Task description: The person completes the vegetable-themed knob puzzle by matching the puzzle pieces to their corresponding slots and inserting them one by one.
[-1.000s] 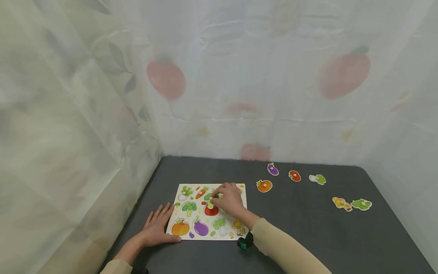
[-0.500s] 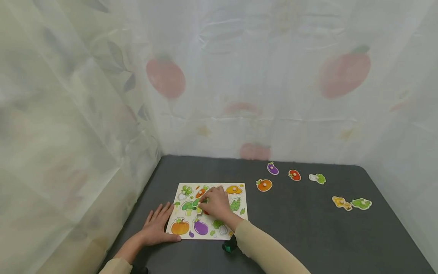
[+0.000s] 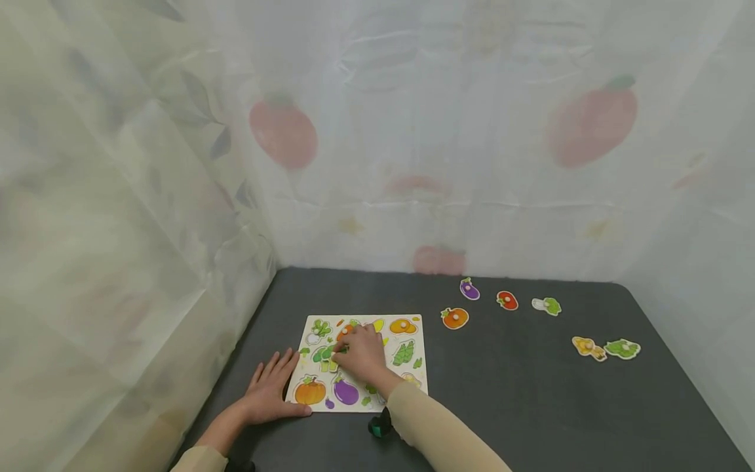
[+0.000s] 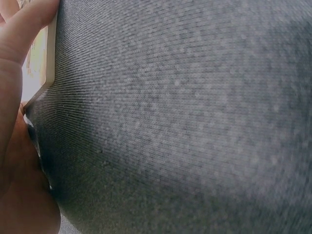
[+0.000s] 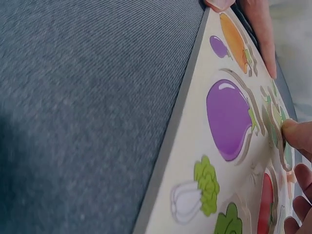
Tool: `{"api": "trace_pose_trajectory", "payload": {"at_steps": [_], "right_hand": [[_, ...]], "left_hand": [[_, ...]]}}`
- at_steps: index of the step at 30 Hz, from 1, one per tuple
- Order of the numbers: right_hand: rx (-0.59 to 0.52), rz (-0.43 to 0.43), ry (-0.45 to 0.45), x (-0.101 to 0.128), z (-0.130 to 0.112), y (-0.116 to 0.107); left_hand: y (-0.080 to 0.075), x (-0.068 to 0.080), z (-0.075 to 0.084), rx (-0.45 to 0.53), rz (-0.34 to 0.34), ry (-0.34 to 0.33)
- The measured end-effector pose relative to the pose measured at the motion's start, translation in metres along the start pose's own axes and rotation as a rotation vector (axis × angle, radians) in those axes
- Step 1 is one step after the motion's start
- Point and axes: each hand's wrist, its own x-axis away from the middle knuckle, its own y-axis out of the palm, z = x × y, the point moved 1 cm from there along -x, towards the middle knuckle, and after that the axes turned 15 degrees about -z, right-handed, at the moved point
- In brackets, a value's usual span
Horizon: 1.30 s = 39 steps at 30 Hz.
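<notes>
A white vegetable puzzle board (image 3: pixel 421 373) lies on the dark table. My left hand (image 3: pixel 271 393) rests at its left side, fingers spread, with the thumb over the lower left corner. My right hand (image 3: pixel 362 354) pinches a broccoli puzzle piece (image 5: pixel 277 124) between thumb and fingers, over the broccoli picture (image 3: pixel 326 368) on the board. In the right wrist view the piece stands slightly tilted at the board; whether it sits in the recess cannot be told. The pumpkin picture (image 3: pixel 310 391) and eggplant picture (image 3: pixel 345 392) show below it. My right hand hides the board's middle.
Right of the board lie loose knobbed pieces: an eggplant (image 3: pixel 469 289), a pumpkin (image 3: pixel 455 318), a tomato (image 3: pixel 507 301), a bok choy (image 3: pixel 546 306), a yellow-brown piece (image 3: pixel 588 348) and a green piece (image 3: pixel 622 349). Pale curtains (image 3: pixel 472 164) surround the table (image 3: pixel 519 400).
My right hand has carried the broccoli piece left and slightly down, from above the tomato picture to the broccoli picture. My left hand has stayed in place.
</notes>
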Motion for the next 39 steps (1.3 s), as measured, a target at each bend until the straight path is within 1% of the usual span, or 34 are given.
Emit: {"api": "trace_pose_trajectory", "payload": {"at_steps": [7,14,21,32,39], "right_hand": [[0.011,0.001,0.02,-0.001,-0.01,0.003],[0.034,0.004,0.034,-0.003,-0.013,0.009],[0.044,0.035,0.03,-0.006,-0.014,0.014],[0.071,0.025,0.045,-0.008,-0.019,0.016],[0.04,0.049,0.035,-0.006,-0.024,0.014]], "left_hand": [[-0.001,0.0,-0.002,-0.011,-0.027,-0.032],[-0.001,-0.001,-0.002,-0.015,-0.026,-0.037],[-0.001,0.0,0.0,-0.018,-0.028,-0.033],[-0.001,-0.001,0.0,-0.023,-0.02,-0.035],[-0.001,0.0,0.001,-0.027,-0.028,-0.033]]}}
